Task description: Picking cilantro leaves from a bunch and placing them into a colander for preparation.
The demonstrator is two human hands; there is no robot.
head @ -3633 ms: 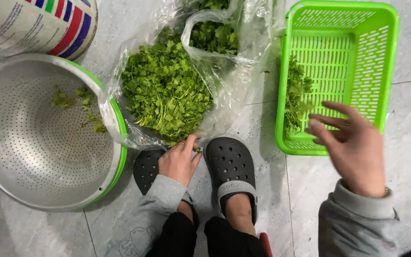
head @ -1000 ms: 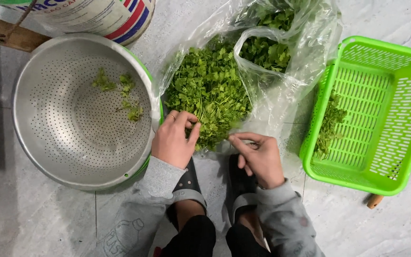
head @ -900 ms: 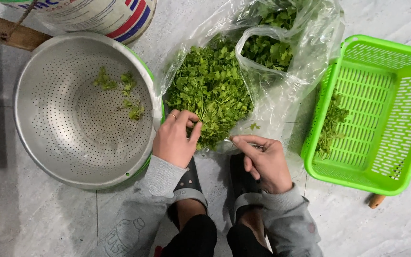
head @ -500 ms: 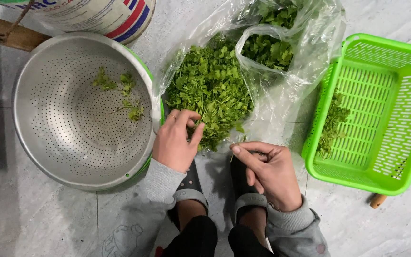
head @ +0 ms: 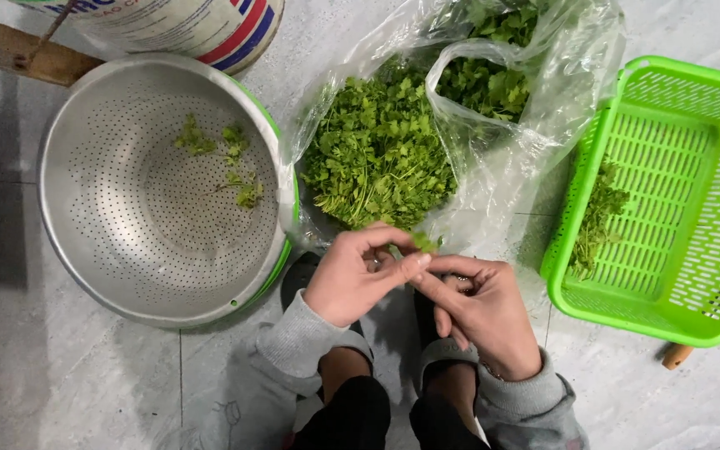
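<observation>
- A metal colander (head: 127,250) is placed on the tiled floor (head: 68,383) at the left, with a few green leaves inside.
- A green plastic basket (head: 710,208) is set at the right.
- A heap of herbs (head: 377,158) is laid on a clear plastic bag (head: 560,100) between them.
- The left hand (head: 347,279) and right hand (head: 481,312) are held together below the heap, fingers clamped on a small sprig (head: 422,243).

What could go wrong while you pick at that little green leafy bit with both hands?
The sprig pinched between the left hand and right hand is tiny, so it might slip and land on the floor tiles or the dark shoes below. The herb pile lies on a loose clear plastic bag, so a nudge might spill leaves off its edge onto the floor.
</observation>
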